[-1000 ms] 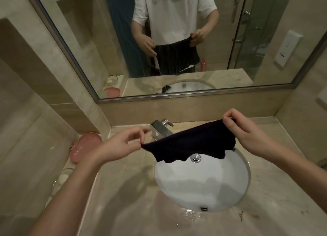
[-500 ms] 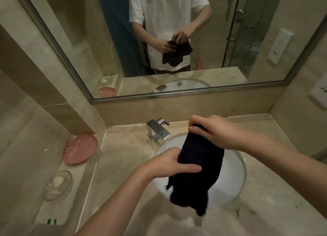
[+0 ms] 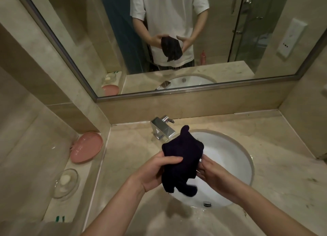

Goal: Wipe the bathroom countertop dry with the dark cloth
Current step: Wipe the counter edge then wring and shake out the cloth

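Note:
The dark cloth (image 3: 182,157) is bunched up in the air over the left part of the white round sink (image 3: 230,157). My left hand (image 3: 157,172) grips its left side, thumb across the front. My right hand (image 3: 210,173) holds the right side from beneath, fingers partly hidden by the cloth. The beige marble countertop (image 3: 276,147) surrounds the sink, with water drops near its front edge below the basin.
A chrome faucet (image 3: 161,128) stands behind the sink. On the left ledge lie a pink dish (image 3: 86,147) and a clear glass soap dish (image 3: 65,182). A mirror (image 3: 177,41) spans the back wall. Walls close in left and right.
The cloth, first stretched wide between both hands, has been folded and gathered into a bundle. My right hand dropped from the cloth's top to its right side.

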Demonstrator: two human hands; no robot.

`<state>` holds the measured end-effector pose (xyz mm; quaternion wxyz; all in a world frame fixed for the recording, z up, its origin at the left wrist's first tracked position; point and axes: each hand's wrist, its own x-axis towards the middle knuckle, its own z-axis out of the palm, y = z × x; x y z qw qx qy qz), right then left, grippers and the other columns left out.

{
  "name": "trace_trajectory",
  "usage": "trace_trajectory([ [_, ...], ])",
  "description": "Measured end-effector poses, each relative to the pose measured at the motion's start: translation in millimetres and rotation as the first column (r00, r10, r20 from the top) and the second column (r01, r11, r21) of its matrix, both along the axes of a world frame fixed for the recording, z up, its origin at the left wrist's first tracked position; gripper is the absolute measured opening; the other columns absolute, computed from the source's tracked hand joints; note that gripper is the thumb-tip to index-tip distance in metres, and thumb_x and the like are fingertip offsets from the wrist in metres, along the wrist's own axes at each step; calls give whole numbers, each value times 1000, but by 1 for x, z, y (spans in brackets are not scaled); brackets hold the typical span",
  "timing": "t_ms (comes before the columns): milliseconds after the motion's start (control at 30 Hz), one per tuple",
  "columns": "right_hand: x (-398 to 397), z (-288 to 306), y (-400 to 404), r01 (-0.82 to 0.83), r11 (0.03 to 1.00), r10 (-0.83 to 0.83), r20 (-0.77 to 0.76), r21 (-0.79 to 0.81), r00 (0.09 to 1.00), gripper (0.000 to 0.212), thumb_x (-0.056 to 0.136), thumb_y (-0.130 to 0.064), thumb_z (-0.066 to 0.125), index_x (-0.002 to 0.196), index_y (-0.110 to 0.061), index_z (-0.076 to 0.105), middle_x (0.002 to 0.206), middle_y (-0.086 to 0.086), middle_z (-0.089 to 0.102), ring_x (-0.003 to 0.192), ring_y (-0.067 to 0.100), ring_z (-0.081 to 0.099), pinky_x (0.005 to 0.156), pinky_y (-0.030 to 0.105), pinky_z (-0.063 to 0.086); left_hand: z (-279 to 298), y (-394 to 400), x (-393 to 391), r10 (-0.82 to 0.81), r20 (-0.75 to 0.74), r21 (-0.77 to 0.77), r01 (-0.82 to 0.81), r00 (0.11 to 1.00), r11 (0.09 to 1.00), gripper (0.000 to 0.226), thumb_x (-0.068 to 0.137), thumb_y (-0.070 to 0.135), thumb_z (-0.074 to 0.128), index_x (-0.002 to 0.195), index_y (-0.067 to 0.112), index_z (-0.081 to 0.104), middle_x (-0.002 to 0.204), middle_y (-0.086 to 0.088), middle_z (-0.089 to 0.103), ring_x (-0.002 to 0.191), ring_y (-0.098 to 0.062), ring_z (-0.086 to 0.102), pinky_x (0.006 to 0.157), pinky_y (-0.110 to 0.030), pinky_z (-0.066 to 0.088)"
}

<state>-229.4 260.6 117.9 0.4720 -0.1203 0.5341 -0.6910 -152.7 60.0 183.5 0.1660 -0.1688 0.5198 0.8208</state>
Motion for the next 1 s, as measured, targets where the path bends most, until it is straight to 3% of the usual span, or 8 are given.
trace_trajectory([
  [133, 4, 5, -6, 14, 1000, -16, 69, 20, 997, 100, 64, -70, 81, 137, -6, 54, 112, 3, 69, 102, 16, 61, 92, 26, 46, -4, -4, 1, 23, 43, 142, -29, 999, 989, 64, 64, 9, 76, 126, 0, 62, 112, -21, 69, 96, -33, 69, 85, -42, 57],
  [267, 7, 6, -7, -43, 996, 61, 249, -77, 967, 80, 67, -53, 88, 132, -12, 65, 138, 13, 61, 130, 28, 57, 108, 37, 47, -4, -7, 4, 42, 78, 267, -62, 996, 962, 68, 54, 8, 85, 119, -4, 68, 113, -22, 70, 99, -33, 70, 86, -39, 58],
  [333, 8, 10, -7, 38, 994, -6, 310, -98, 951, 78, 57, -42, 97, 124, -12, 71, 136, 17, 63, 127, 31, 60, 108, 43, 46, -4, -9, 5, 34, 86, 279, -57, 996, 959, 59, 58, 7, 83, 115, -2, 72, 118, -22, 69, 104, -33, 70, 91, -40, 57],
  [433, 4, 28, -1, 131, 990, -113, 268, -51, 957, 77, 62, -34, 96, 129, -14, 65, 130, 13, 67, 119, 30, 66, 95, 42, 56, -3, -17, 3, 64, 102, 106, -75, 993, 992, 50, 72, 5, 69, 122, 2, 69, 126, -21, 67, 111, -33, 67, 99, -40, 54],
  [533, -4, 48, 5, 118, 987, -116, -17, 111, 993, 48, 89, -21, 73, 134, -15, 58, 122, 8, 72, 113, 26, 69, 90, 35, 56, 2, -29, 3, 31, 72, -146, -21, 997, 989, 55, 76, 9, 71, 130, 10, 63, 127, -13, 69, 119, -29, 65, 104, -40, 49],
  [700, -12, 64, 8, 237, 926, -148, -296, 293, 944, 59, 87, -31, 75, 135, -43, 42, 100, -4, 78, 93, 8, 74, 86, 25, 47, 13, -40, 3, -77, 63, -373, 95, 995, 923, 51, 79, 18, 73, 128, 18, 62, 121, -5, 73, 115, -25, 67, 103, -45, 48],
  [833, -15, 56, 3, 155, 925, -84, -211, 348, 974, 52, 83, -58, 69, 132, -57, 51, 123, -13, 71, 114, 5, 66, 110, 36, 41, 17, -41, 2, -145, 56, -408, 155, 988, 900, 49, 79, 14, 75, 126, 16, 62, 122, -17, 69, 117, -39, 63, 93, -47, 49],
  [1000, -16, 52, 0, 28, 988, -40, 78, 151, 996, 44, 95, -23, 61, 138, -26, 54, 128, 5, 69, 117, 21, 66, 96, 36, 49, 23, -43, 3, -172, 53, -399, 179, 984, 899, 51, 83, 5, 74, 130, 18, 60, 124, -3, 72, 117, -21, 67, 98, -34, 51],
])
